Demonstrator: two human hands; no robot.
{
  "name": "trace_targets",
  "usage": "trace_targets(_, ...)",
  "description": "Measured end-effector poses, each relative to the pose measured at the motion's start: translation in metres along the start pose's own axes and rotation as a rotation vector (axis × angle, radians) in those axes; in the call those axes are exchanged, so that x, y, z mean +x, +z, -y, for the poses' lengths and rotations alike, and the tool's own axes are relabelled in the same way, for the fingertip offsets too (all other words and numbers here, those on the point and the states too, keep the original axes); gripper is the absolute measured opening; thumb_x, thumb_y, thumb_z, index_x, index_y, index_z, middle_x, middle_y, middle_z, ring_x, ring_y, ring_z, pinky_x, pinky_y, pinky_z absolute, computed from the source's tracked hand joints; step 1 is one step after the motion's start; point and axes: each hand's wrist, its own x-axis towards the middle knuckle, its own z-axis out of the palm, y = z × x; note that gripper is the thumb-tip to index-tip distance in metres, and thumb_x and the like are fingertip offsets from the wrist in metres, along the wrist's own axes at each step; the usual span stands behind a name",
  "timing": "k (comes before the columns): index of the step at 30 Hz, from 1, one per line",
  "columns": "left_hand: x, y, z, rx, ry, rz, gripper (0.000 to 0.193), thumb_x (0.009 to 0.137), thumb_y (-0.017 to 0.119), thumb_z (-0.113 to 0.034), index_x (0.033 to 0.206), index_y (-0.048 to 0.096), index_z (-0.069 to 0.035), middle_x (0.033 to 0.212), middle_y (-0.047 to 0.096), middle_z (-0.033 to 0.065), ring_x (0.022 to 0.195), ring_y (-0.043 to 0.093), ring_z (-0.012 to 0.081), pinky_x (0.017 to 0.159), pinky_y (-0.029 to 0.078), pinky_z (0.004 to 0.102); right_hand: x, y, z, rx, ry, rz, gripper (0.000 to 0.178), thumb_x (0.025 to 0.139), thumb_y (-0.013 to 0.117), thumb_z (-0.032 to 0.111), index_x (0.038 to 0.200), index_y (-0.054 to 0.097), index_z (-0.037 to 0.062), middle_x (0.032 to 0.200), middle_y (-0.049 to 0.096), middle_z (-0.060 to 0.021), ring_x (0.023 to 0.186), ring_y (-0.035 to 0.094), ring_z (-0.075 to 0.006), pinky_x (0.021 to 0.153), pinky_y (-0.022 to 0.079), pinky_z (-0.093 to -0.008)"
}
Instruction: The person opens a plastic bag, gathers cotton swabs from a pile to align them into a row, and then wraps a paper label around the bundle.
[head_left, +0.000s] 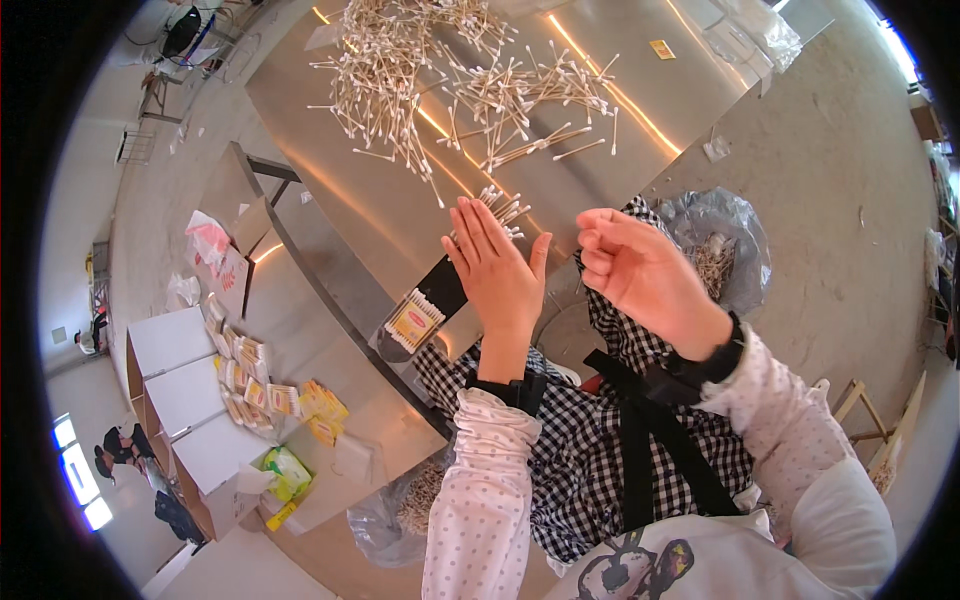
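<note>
Right hand [638,272] had fingers curled; contents could not be told. Left hand [497,272] was flat, ungripping, partly hiding small swab bundle [508,212] near edge of steel table [690,90]; sideways push risked spilling it. Beyond, swab heap [385,75] sprawled; crossed sticks risked snagging.

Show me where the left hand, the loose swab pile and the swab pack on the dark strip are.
left hand [497,275]: head view, back of the hand
swab pile [387,75]: head view, dense middle
swab pack [412,321]: head view, labelled face
</note>
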Motion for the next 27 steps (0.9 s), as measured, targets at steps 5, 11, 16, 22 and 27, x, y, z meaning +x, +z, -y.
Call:
trace_targets(5, 0.001, 0.001, -0.004, 0.026, 0.002, 0.011, 0.091, 0.096, 0.051, -0.058, 0.151, 0.026, 0.010, 0.158, 0.030, 0.0267, 0.148, 0.026, 0.0387, 0.120, 0.022, 0.0545, 0.027, -0.033, -0.025, -0.519, -0.257, -0.152, 0.020, 0.099, 0.061, 0.016, 0.110, 0.064, -0.0005, 0.091, 0.064, -0.0026, 0.077, 0.058, -0.0082, 0.071, 0.048, -0.0258)
trace_targets(11, -0.003, -0.002, 0.001, -0.025, -0.001, 0.021, 0.087, 0.096, 0.055, -0.049, 0.152, 0.025, 0.009, 0.159, 0.028, 0.0263, 0.149, 0.024, 0.0390, 0.121, 0.017, 0.0548, 0.052, -0.037, -0.022, -1.839, -0.976, 0.225, 0.011, 0.095, 0.061, 0.006, 0.105, 0.063, 0.0025, 0.089, 0.064, -0.0084, 0.075, 0.064, -0.0203, 0.067, 0.049, -0.0310)
trace_targets(16, -0.003, -0.003, 0.001, -0.008, -0.007, 0.055, 0.086, 0.092, 0.061, -0.041, 0.152, 0.025, 0.008, 0.159, 0.028, 0.0254, 0.150, 0.024, 0.0382, 0.121, 0.017, 0.0555, 0.065, -0.015, -0.041, -1.297, -0.686, -0.013, 0.010, 0.096, 0.062, 0.010, 0.104, 0.064, 0.0033, 0.085, 0.064, -0.0045, 0.072, 0.061, -0.0139, 0.065, 0.048, -0.0288)
trace_targets(22, -0.006, -0.007, 0.002, -0.090, -0.012, 0.042, 0.082, 0.095, 0.060, -0.042, 0.153, 0.027, 0.006, 0.159, 0.029, 0.0239, 0.149, 0.026, 0.0371, 0.120, 0.017, 0.0574, 0.096, -0.015, -0.029, -0.481, -0.436, -0.134, 0.023, 0.102, 0.057, 0.021, 0.105, 0.066, -0.0007, 0.087, 0.066, -0.0037, 0.072, 0.057, -0.0076, 0.068, 0.047, -0.0233)
trace_targets(27, -0.011, -0.011, 0.008, -0.095, -0.013, 0.077, 0.082, 0.096, 0.061, -0.042, 0.153, 0.026, 0.005, 0.159, 0.029, 0.0232, 0.150, 0.025, 0.0370, 0.120, 0.016, 0.0581, 0.108, -0.027, -0.017, -0.161, -0.349, -0.165, 0.022, 0.102, 0.057, 0.021, 0.104, 0.067, 0.0013, 0.083, 0.065, -0.0017, 0.072, 0.057, -0.0071, 0.067, 0.047, -0.0232)
